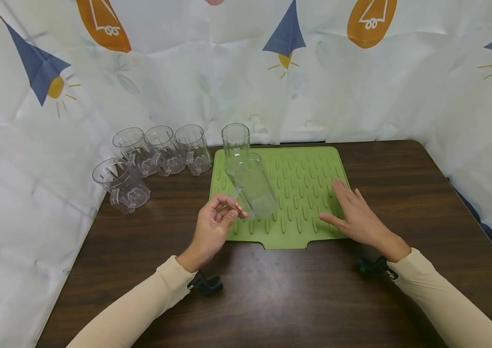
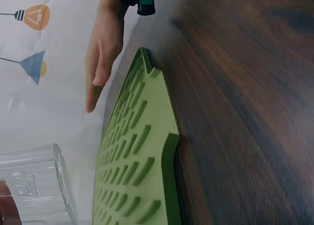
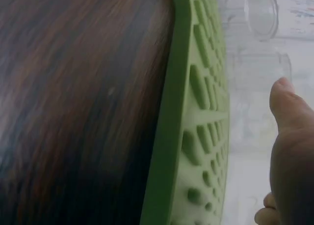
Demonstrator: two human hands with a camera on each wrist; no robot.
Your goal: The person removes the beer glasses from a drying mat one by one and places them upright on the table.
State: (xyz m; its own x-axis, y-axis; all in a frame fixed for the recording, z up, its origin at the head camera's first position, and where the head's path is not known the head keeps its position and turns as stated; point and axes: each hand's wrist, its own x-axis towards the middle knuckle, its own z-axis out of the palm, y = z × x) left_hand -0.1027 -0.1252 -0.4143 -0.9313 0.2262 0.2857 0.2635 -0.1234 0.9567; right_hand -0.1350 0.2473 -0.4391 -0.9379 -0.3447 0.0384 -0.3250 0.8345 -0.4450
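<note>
My left hand [image 1: 213,227] grips the handle of a clear mug [image 1: 256,191], which leans to one side over the left half of a green drying mat [image 1: 311,183]. In the left wrist view the mug's base [image 2: 64,185] shows apart from the mat. Behind it, at the mat's back left, a clear glass [image 1: 235,137] stands upright; whether it has a handle is hidden. Over the mat's right edge, my right hand [image 1: 356,217] has its fingers extended and holds nothing. The right wrist view shows its thumb [image 3: 287,99] apart from the clear glassware.
Several clear mugs [image 1: 129,145] stand upright left of the mat, one [image 1: 119,181] nearer than the others. The mat, studded with raised ridges, lies on a dark wooden table [image 1: 272,299]. A white patterned cloth [image 1: 193,72] hangs behind and at the sides.
</note>
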